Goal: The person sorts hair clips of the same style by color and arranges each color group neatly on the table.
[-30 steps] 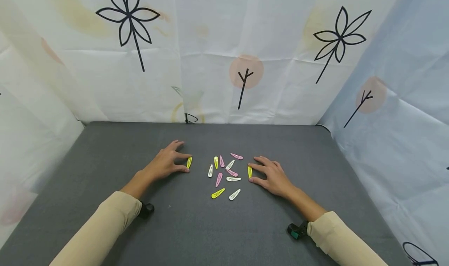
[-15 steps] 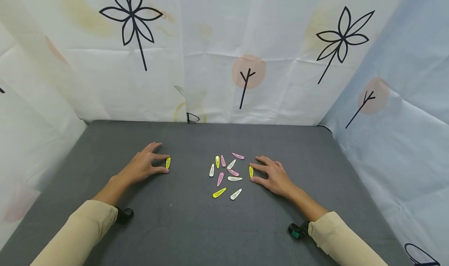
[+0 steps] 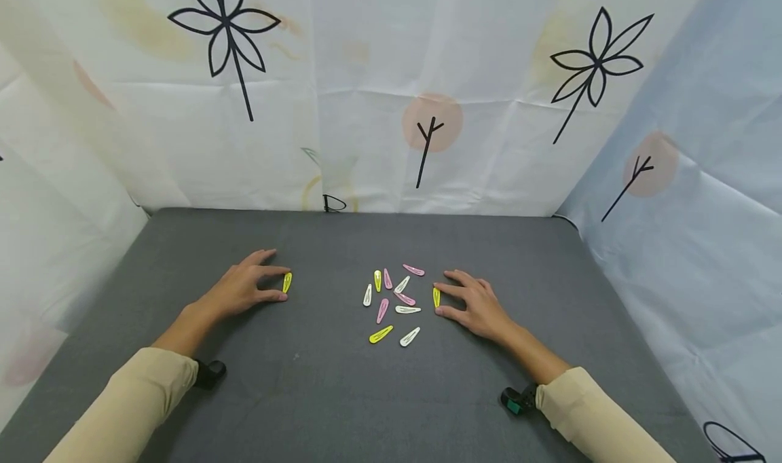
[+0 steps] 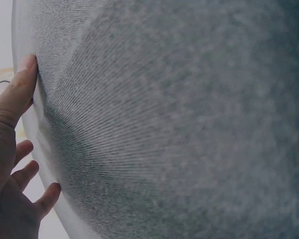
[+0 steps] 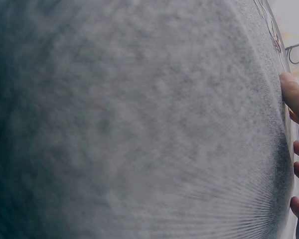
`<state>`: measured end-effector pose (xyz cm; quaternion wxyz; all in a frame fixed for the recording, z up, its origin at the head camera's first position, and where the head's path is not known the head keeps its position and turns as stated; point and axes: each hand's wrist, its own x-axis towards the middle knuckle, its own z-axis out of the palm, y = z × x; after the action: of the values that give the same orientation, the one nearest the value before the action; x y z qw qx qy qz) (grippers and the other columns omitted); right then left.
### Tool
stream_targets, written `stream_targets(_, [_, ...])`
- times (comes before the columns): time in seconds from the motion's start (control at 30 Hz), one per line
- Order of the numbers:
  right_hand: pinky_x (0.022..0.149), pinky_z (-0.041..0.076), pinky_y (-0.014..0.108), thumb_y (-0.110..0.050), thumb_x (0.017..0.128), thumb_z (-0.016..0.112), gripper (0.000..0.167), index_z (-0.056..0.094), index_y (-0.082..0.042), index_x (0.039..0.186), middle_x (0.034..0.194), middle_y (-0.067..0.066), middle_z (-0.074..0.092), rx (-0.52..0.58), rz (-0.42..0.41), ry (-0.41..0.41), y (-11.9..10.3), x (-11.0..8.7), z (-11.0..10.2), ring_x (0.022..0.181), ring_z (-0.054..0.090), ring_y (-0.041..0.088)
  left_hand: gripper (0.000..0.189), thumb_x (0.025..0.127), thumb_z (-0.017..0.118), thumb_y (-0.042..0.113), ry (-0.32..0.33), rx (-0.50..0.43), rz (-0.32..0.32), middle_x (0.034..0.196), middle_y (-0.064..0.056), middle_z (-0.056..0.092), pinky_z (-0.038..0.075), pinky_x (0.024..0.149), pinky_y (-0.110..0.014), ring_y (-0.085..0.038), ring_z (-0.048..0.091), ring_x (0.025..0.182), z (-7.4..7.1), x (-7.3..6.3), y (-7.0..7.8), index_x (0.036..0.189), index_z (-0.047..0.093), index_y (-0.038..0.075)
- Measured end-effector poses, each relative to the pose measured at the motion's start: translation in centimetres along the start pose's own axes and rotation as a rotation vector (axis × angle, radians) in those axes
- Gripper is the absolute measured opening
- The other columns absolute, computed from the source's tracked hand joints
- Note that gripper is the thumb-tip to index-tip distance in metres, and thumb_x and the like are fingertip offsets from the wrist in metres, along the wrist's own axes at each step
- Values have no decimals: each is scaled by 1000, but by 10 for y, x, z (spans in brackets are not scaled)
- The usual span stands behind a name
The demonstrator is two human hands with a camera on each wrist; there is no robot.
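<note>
My left hand [image 3: 241,288] pinches a yellow snap hair clip [image 3: 287,282] lengthwise between thumb and index finger, low over the left part of the grey table. Right of the loose clips, my right hand [image 3: 476,305] pinches another yellow hair clip [image 3: 436,297] by its two ends in the same way. Between the hands lie yellow, pink and white hair clips, among them a yellow clip [image 3: 381,335], a pink clip [image 3: 382,311] and a white clip [image 3: 410,337]. In the left wrist view the thumb [image 4: 24,82] shows at the edge, with the held clip hidden.
The grey cloth-covered table [image 3: 342,402] runs back to a white printed curtain [image 3: 366,144]. Curtains also stand along the left and right sides. A white clip [image 3: 402,285] and a pink clip [image 3: 404,299] lie close together in the middle.
My left hand has moved left with the yellow hair clip, away from the loose clips. My right hand stays in place, holding its yellow hair clip.
</note>
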<state>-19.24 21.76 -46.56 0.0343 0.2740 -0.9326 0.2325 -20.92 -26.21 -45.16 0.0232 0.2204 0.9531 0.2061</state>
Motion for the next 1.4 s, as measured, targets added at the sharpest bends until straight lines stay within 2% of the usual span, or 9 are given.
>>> stream_targets(0.17, [107, 23, 65, -36, 87, 76, 54, 65, -13, 134, 146, 18, 49, 3, 3, 1, 0, 0, 0, 140, 38, 35, 60, 83, 79, 41, -15, -13, -12, 151, -31, 35, 29, 95, -76, -51, 30, 138, -4, 0, 3, 132, 65, 10])
stream_targets(0.33, [107, 23, 65, -37, 87, 76, 54, 65, -13, 134, 146, 18, 49, 7, 0, 0, -1, 0, 0, 140, 39, 35, 61, 83, 80, 40, 31, -22, -17, 151, -28, 36, 25, 97, -76, -47, 31, 139, -1, 8, 13, 132, 65, 9])
stream_targets(0.5, [105, 25, 66, -35, 86, 77, 54, 66, -11, 133, 144, 19, 50, 8, -13, 15, -1, -1, 0, 138, 41, 38, 66, 80, 82, 42, 93, 15, 26, 149, -25, 40, 31, 96, -72, -43, 37, 137, 16, 28, 38, 133, 64, 6])
stream_targets(0.63, [104, 27, 65, -34, 85, 78, 53, 67, -11, 132, 143, 20, 51, 3, -14, 24, -1, -1, 1, 137, 41, 39, 69, 77, 84, 43, 105, 19, 60, 148, -24, 44, 36, 96, -68, -42, 40, 136, 32, 45, 64, 131, 65, 5])
stream_targets(0.77, [105, 26, 64, -35, 86, 77, 53, 66, -12, 133, 144, 19, 50, 4, -3, 13, -2, -1, 0, 139, 40, 38, 67, 78, 84, 41, 84, -26, 84, 147, -24, 44, 38, 100, -63, -40, 42, 136, 45, 60, 85, 131, 65, 5])
stream_targets(0.97, [106, 26, 64, -36, 86, 77, 54, 66, -12, 133, 145, 18, 50, 1, -2, 12, -2, -1, -1, 140, 39, 38, 64, 84, 79, 43, 17, -54, 104, 147, -22, 46, 37, 103, -61, -39, 46, 134, 57, 76, 106, 134, 63, 6])
stream_targets(1.17, [106, 25, 64, -35, 86, 77, 54, 66, -12, 133, 145, 19, 50, 8, -1, 14, -2, -1, 0, 140, 38, 38, 67, 83, 78, 47, -8, -23, 99, 147, -19, 47, 35, 101, -61, -35, 44, 137, 61, 85, 116, 136, 63, 9])
stream_targets(1.4, [106, 24, 63, -35, 86, 77, 54, 65, -12, 133, 145, 19, 50, 17, 2, 16, -1, -1, 0, 140, 38, 38, 65, 84, 77, 48, -22, -9, 80, 148, -17, 47, 30, 103, -63, -33, 41, 138, 67, 89, 120, 137, 62, 13])
